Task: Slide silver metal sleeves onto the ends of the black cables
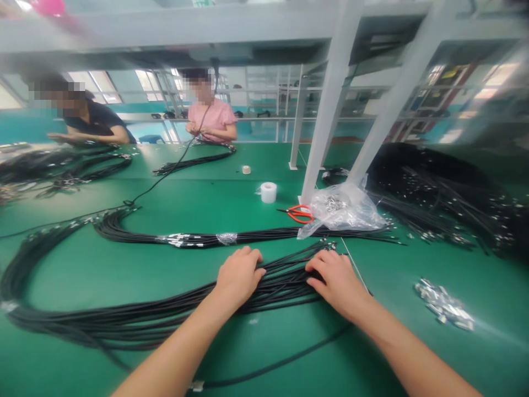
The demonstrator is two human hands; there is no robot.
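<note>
A loose bundle of black cables [173, 306] curves across the green tabletop, its right-hand ends fanned out beneath my hands. My left hand [239, 274] curls over the bundle, thumb toward the right, and its fingertips are partly hidden. My right hand [336, 278] bends its fingers and thumb around the cables near their tips. Small metal ends [328, 244] show just beyond my right fingers. Behind this bundle lies a second cable bundle [264, 236], wrapped with clear film. A single cable [273, 364] with a pale connector [196, 385] runs along the near side.
Orange-handled scissors or snips [301, 214], a tape roll [268, 192] and a plastic bag of small metal parts [347, 207] lie beyond. White posts [326, 110] rise behind. Loose metal pieces [444, 306] and a cable heap [446, 193] are rightward. Two people [212, 118] sit opposite.
</note>
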